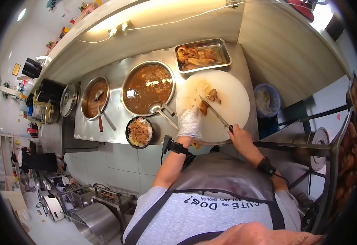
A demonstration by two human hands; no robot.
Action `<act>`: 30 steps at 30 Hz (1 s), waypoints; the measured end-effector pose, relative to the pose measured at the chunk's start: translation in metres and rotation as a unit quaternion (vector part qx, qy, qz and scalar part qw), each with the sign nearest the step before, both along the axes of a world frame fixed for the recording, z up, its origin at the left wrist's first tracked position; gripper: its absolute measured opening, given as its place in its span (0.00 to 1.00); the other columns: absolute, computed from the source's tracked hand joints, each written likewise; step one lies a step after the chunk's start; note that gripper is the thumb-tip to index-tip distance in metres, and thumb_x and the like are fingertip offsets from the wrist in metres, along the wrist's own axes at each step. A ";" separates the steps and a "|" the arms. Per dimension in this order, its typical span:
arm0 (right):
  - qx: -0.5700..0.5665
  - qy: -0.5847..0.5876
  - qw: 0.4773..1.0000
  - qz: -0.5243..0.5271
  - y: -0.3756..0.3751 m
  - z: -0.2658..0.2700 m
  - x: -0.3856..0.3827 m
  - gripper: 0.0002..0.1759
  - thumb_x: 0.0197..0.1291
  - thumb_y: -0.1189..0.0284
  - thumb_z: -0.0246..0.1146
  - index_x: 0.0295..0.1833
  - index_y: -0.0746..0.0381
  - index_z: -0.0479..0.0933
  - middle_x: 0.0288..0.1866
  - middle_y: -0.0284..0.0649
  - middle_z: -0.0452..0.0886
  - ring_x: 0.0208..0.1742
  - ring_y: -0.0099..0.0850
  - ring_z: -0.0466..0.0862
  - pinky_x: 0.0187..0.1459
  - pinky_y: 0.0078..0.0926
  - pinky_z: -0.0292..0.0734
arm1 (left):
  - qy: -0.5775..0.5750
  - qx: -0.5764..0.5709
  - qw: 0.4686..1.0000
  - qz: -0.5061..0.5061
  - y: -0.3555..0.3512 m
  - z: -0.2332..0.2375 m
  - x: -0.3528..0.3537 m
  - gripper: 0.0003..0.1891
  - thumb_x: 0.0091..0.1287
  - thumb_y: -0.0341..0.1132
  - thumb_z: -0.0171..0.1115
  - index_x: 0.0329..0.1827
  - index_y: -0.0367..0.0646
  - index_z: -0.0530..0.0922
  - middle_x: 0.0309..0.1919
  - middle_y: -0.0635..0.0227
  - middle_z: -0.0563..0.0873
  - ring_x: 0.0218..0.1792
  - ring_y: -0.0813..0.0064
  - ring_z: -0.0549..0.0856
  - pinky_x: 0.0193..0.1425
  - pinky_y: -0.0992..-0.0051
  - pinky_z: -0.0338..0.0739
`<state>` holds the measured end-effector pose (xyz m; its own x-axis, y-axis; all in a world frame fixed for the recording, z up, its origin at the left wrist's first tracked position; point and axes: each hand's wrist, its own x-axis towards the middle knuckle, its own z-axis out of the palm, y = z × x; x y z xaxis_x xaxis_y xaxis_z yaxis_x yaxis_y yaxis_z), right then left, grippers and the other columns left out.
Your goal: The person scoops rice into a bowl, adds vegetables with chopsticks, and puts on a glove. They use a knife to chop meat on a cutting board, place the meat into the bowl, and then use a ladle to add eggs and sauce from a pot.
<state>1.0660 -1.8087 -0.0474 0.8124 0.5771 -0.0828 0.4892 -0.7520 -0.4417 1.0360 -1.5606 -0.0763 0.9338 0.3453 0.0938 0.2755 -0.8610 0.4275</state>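
My right hand [240, 137] is closed round the dark handle of a knife [218, 116]. The blade lies slantwise over a round white cutting board [231, 90], its tip by a brown piece of meat [203, 108]. My left hand [190, 121], in a clear plastic glove, rests at the board's left edge, just beside that piece; its fingertips are too blurred to make out. Some cut meat [214, 96] lies on the far side of the blade. Left of my gloved hand, a black bowl [139, 132] holds rice topped with chopped meat.
Behind the board is a steel tray of braised meat [196, 57]. Two pots of brown stew [147, 87] [94, 98] with ladles are set in the steel counter [117, 61]. A blue basket [267, 101] stands at the right. Another person [39, 158] is at the far left.
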 end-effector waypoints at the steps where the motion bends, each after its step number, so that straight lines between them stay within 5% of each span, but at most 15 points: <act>1: -0.047 0.020 0.999 0.000 0.001 0.000 0.004 0.16 0.65 0.61 0.63 0.42 0.62 0.68 0.28 0.50 0.82 0.30 0.49 0.85 0.30 0.44 0.79 | 0.003 0.010 1.000 0.001 -0.002 -0.004 0.001 0.10 0.62 0.36 0.60 0.41 0.43 0.85 0.31 0.51 0.85 0.36 0.51 0.85 0.43 0.56 0.78; 7: 0.025 -0.004 0.999 0.024 0.003 0.019 0.005 0.16 0.66 0.61 0.61 0.43 0.63 0.67 0.28 0.52 0.82 0.29 0.53 0.84 0.31 0.47 0.79 | -0.055 -0.019 0.998 0.012 -0.008 0.000 -0.008 0.10 0.61 0.33 0.60 0.42 0.44 0.85 0.29 0.52 0.86 0.34 0.52 0.85 0.43 0.56 0.78; 11: -0.031 0.004 0.999 0.034 0.003 0.001 0.006 0.16 0.67 0.62 0.61 0.43 0.64 0.67 0.27 0.52 0.82 0.30 0.53 0.84 0.32 0.48 0.79 | -0.079 -0.012 0.997 0.023 -0.008 0.006 -0.010 0.10 0.61 0.32 0.59 0.42 0.44 0.85 0.29 0.52 0.86 0.34 0.52 0.85 0.43 0.56 0.78; 30: 0.007 0.005 0.998 0.060 -0.008 0.014 0.002 0.15 0.65 0.63 0.62 0.42 0.63 0.68 0.26 0.53 0.81 0.30 0.54 0.83 0.33 0.50 0.78 | -0.043 -0.021 0.997 0.055 -0.006 0.015 -0.019 0.10 0.60 0.34 0.61 0.42 0.44 0.85 0.29 0.53 0.86 0.35 0.53 0.85 0.44 0.57 0.79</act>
<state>1.0680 -1.8169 -0.0335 0.7363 0.6716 -0.0825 0.5708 -0.6820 -0.4572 1.0169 -1.5663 -0.0615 0.8796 0.4498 0.1551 0.3273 -0.8086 0.4890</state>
